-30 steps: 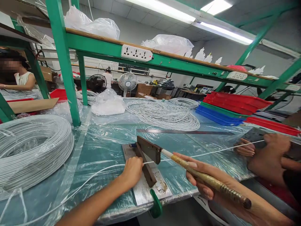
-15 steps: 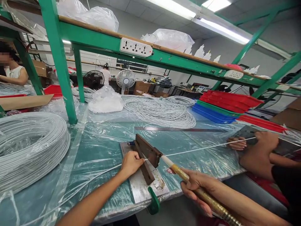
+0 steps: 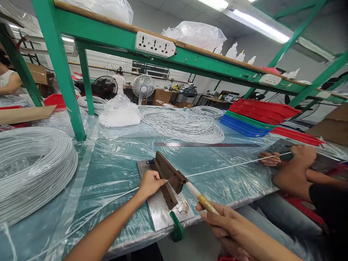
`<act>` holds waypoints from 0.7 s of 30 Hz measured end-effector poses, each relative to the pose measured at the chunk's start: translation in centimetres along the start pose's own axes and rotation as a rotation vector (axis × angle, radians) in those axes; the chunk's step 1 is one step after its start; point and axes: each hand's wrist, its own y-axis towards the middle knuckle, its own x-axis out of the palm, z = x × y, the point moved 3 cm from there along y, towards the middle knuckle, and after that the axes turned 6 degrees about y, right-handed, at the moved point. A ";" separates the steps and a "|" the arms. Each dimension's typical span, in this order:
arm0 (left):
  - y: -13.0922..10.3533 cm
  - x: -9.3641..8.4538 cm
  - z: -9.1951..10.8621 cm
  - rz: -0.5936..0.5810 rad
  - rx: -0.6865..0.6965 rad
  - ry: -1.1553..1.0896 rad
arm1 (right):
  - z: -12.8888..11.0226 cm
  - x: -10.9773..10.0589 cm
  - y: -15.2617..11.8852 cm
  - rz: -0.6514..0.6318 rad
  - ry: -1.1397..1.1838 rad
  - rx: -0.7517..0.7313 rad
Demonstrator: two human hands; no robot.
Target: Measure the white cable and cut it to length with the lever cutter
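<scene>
In the head view, the left hand (image 3: 150, 183) lies on the plastic-covered green workbench (image 3: 114, 170), its fingertips pressed together on the thin white cord (image 3: 231, 165) right where it meets the brown metal lever cutter (image 3: 169, 175). The cutter's blade is lowered close to its bar and sits on a grey steel base plate (image 3: 165, 212), which is fixed at the near table edge by a green clamp (image 3: 176, 229). The right hand (image 3: 225, 224) is wrapped around the long handle (image 3: 201, 197) of the cutter, white near the blade and yellowish-brown where the fingers close over it, low at the near right. From the cutter the cord runs taut to the right, just above the table, to a co-worker's hands (image 3: 290, 163) at the right edge, which hold its far end near a dark flat plate (image 3: 280, 146). To the left of the cutter the cord trails along the near part of the table towards the large coil of grey-white cable (image 3: 32, 166) at the left. Farther back lie a long steel ruler (image 3: 206, 144), a flatter heap of white cable loops (image 3: 187, 127) and a clear plastic bag of white material (image 3: 119, 114). At the far right, red, green and blue plastic trays (image 3: 255, 117) are stacked.
</scene>
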 end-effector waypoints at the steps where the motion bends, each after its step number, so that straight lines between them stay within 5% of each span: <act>1: 0.0 0.0 -0.1 -0.004 0.001 -0.010 | 0.1 0.1 0.0 -0.002 -0.022 -0.027; 11: 0.2 0.3 -0.2 -0.049 0.015 -0.098 | -0.3 0.5 -1.2 0.056 -0.193 -0.199; 14: 0.2 0.2 -0.2 -0.048 0.020 -0.125 | 1.7 0.2 -0.2 0.127 -0.242 -0.239; 18: -0.2 -0.7 -0.8 -0.009 0.020 -0.168 | 5.8 0.1 1.9 0.291 -0.351 -0.522; 21: -0.7 -1.8 -0.7 0.002 0.002 -0.212 | 7.2 -0.4 2.4 0.278 -0.308 -0.488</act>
